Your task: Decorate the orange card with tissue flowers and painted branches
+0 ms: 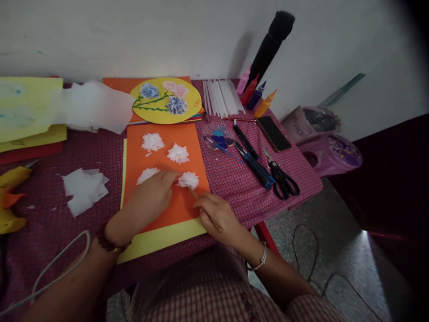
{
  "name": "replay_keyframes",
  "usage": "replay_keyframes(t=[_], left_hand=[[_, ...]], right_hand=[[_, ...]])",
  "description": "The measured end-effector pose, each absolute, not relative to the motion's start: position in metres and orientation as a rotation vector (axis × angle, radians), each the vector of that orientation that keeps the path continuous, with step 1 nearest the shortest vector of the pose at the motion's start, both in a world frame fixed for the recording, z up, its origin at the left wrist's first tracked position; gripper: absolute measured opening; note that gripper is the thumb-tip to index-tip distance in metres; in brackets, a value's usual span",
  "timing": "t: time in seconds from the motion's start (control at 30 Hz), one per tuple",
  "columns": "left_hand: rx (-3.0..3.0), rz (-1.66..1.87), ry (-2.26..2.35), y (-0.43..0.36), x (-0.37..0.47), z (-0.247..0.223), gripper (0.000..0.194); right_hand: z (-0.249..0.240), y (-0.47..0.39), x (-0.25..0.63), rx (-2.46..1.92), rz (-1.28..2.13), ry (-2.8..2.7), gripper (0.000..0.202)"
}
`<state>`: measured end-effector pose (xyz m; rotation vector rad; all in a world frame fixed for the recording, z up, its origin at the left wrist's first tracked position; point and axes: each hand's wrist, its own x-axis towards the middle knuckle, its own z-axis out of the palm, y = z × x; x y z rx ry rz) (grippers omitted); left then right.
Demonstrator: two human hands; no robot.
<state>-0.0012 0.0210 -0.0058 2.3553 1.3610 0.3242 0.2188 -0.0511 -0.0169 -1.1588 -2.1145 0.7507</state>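
Note:
Four white tissue-paper flowers sit on an orange sheet (161, 219), which rests over a yellow sheet (167, 239). My right hand (219, 219) is closed around a thin wooden stick (193, 193), whose tip meets the lower edge of the nearest right flower (188, 180). Reaching in from the left, my left hand (152, 194) has its fingers stretched out to that flower's left edge. The hand partly covers another flower (147, 174). Farther up the sheet are an upper-left flower (152, 142) and an upper-right flower (178, 153).
Cut tissue squares (85, 190) and a yellow glue gun (13, 192) lie left. Behind is a yellow oval card (157, 117) with flowers. Glue sticks (221, 98), paint bottles (264, 105), a phone (274, 133), a cutter (256, 167) and scissors (281, 179) are right.

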Motion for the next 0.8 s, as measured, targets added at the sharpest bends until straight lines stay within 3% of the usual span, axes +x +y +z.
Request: replay_keyframes(t=[0.13, 0.27, 0.5, 0.6, 0.67, 0.8], left_hand=[[2.241, 0.453, 1.317, 0.021, -0.017, 0.018, 0.03], [2.102, 0.705, 1.602, 0.0, -0.046, 0.05, 0.017], [2.626, 0.184, 1.548, -0.049, -0.049, 0.02, 0.023], [2.769, -0.05, 1.531, -0.051, -0.045, 0.008, 0.033], [2.789, -0.146, 1.51, -0.044, -0.047, 0.005, 0.03], [2.621, 0.117, 1.553, -0.028, -0.051, 0.005, 0.019]], right_hand=[[-0.015, -0.052, 0.22, -1.126, 0.791, -2.021, 0.023], [-0.015, -0.054, 0.227, -1.051, 0.93, -1.803, 0.025], [-0.014, -0.054, 0.233, -1.143, 1.101, -1.639, 0.025], [-0.014, -0.055, 0.234, -1.115, 1.121, -1.643, 0.025], [-0.015, -0.056, 0.234, -1.087, 1.135, -1.647, 0.025], [-0.017, -0.059, 0.234, -1.074, 1.127, -1.66, 0.024]])
